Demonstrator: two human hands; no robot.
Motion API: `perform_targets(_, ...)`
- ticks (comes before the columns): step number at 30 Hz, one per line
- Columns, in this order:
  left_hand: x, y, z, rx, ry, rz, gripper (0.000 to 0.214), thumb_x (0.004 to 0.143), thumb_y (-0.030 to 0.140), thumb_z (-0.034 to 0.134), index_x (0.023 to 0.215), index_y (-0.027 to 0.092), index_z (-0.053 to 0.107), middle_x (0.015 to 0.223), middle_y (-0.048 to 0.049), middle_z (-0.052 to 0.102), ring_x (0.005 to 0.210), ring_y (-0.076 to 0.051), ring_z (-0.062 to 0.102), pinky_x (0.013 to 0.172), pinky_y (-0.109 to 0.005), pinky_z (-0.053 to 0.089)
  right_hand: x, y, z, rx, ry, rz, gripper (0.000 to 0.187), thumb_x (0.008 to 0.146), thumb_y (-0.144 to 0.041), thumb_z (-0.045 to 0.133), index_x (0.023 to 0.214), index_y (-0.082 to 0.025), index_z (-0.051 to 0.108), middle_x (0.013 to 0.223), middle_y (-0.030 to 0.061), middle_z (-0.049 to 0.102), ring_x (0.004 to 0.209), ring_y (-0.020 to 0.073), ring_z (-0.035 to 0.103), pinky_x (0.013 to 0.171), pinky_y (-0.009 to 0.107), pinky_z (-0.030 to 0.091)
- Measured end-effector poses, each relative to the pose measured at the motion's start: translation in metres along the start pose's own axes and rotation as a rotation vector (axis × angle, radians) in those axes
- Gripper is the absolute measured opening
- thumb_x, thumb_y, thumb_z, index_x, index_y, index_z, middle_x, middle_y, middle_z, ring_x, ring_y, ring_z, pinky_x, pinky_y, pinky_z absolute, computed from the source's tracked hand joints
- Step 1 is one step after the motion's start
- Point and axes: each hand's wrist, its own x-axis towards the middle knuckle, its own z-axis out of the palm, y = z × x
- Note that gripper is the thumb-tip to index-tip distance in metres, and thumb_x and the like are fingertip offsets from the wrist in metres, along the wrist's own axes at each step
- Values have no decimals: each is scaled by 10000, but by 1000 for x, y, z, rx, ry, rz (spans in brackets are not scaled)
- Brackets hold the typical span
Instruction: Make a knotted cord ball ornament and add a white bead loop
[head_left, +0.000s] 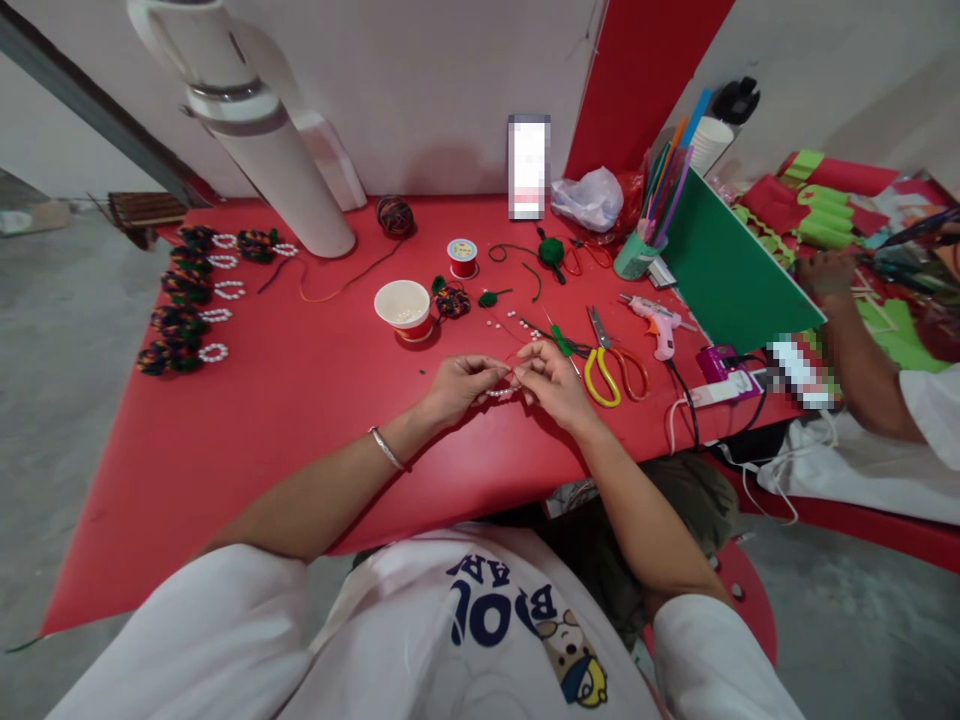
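Observation:
Low over the front of the table, my left hand (461, 388) and my right hand (556, 388) face each other with pinched fingers. Between them runs a short string of white pearl beads (501, 393) on thin red thread, gripped at both sides. The fingers hide the thread's ends. Just beyond lie several loose white beads (534, 333). A white paper cup (405, 303) with beads inside stands to the left, beside a dark multicoloured yarn piece (452, 300). A spool of red thread (463, 262) sits further back.
Yellow-and-red-handled scissors (602, 365), a green-handled tool (559, 338) and a pink glue gun (658, 325) lie right. Finished-looking yarn pieces with bead loops (214, 352) line the left edge. A white flask (289, 170) stands behind. Past a green board (739, 270), another person's arm (862, 330) works.

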Motion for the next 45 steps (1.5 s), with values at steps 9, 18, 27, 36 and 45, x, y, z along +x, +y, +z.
perform_targets(9, -1, 1, 1, -9, -10, 12, 376, 604, 417, 896, 789, 124, 752, 476, 38, 575, 350, -57, 391, 367, -214, 310, 1, 1, 2, 46, 25, -103, 286, 834, -335, 641, 1004, -265, 422, 718, -71, 639, 698, 131, 636, 735, 289, 522)
perform_targets(18, 0, -2, 1, -34, 17, 31, 389, 601, 431, 894, 793, 129, 741, 459, 60, 520, 350, -54, 372, 365, -214, 299, -4, -7, 0, 10, 19, -61, 305, 827, -396, 644, 968, -270, 405, 725, -67, 648, 537, 98, 527, 502, 214, 382)
perform_targets(27, -2, 0, 4, 32, 90, 106, 272, 663, 360, 849, 775, 130, 757, 512, 27, 588, 392, -56, 400, 405, -211, 290, -1, 0, -4, -233, 38, 9, 258, 850, -427, 686, 967, -198, 667, 669, -21, 666, 479, 96, 524, 491, 228, 408)
perform_targets(36, -1, -2, 2, 189, 97, 236, 144, 723, 273, 769, 772, 138, 782, 612, -13, 670, 509, -88, 496, 504, -218, 379, 0, 7, -3, -150, -17, -44, 287, 881, -478, 669, 841, -194, 654, 700, 7, 691, 646, 129, 628, 634, 248, 505)
perform_targets(45, 5, -10, -2, 199, 129, 293, 187, 723, 320, 748, 772, 143, 781, 692, -42, 730, 591, -124, 583, 562, -235, 455, 0, 8, 2, 99, 4, 156, 430, 738, -577, 806, 871, -188, 680, 623, -42, 636, 416, 51, 407, 391, 195, 289)
